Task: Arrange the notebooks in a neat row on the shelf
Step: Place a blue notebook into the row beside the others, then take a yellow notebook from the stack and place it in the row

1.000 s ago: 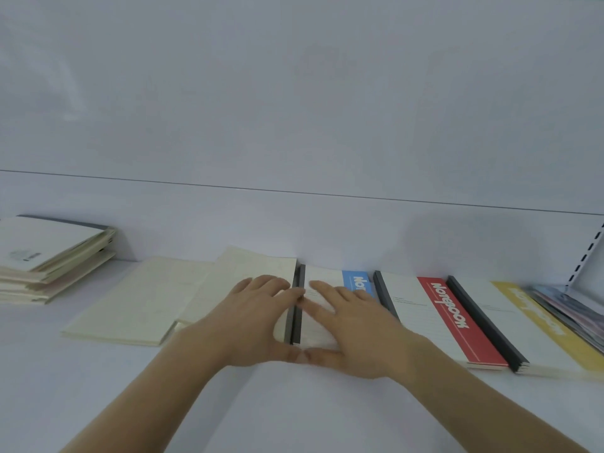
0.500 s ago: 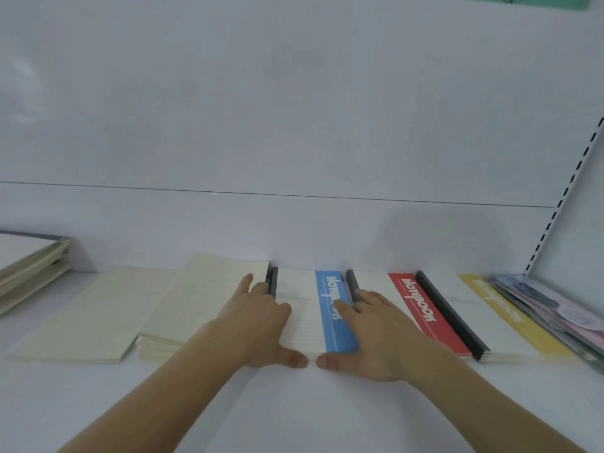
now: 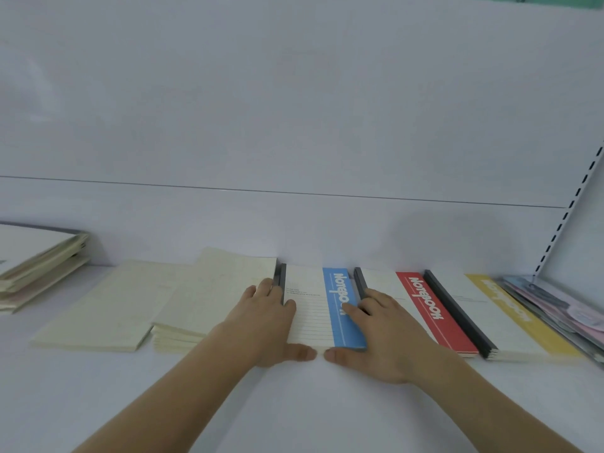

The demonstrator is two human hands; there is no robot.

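The white shelf (image 3: 98,403) spreads wide across the view, with its pale back panel (image 3: 294,109) rising behind and a slotted upright (image 3: 568,207) at far right. Along the back edge lies the row of notebooks. At left, two cream stacks: a flat one (image 3: 98,308), and beside it a thicker cream stack (image 3: 209,299) overlapping its right edge. Far left, a separate tilted pile (image 3: 36,263) sits well apart. Centre stage, the blue-striped notebook (image 3: 340,308), dark spine on its left side. Right of it, touching, the red-striped notebook (image 3: 428,308), then the yellow-striped notebook (image 3: 503,315), then a fanned heap of pastel booklets (image 3: 562,308) at the right edge.

Now the hands. The left hand (image 3: 261,325) lies flat, fingers straight over the blue-striped notebook's left spine, thumb along its near edge. The right hand (image 3: 382,335) lies flat too, fingers extended across the seam between blue and red, thumb at the near edge. Thumb tips nearly meet. Neither hand grips anything; both press with straight fingers.
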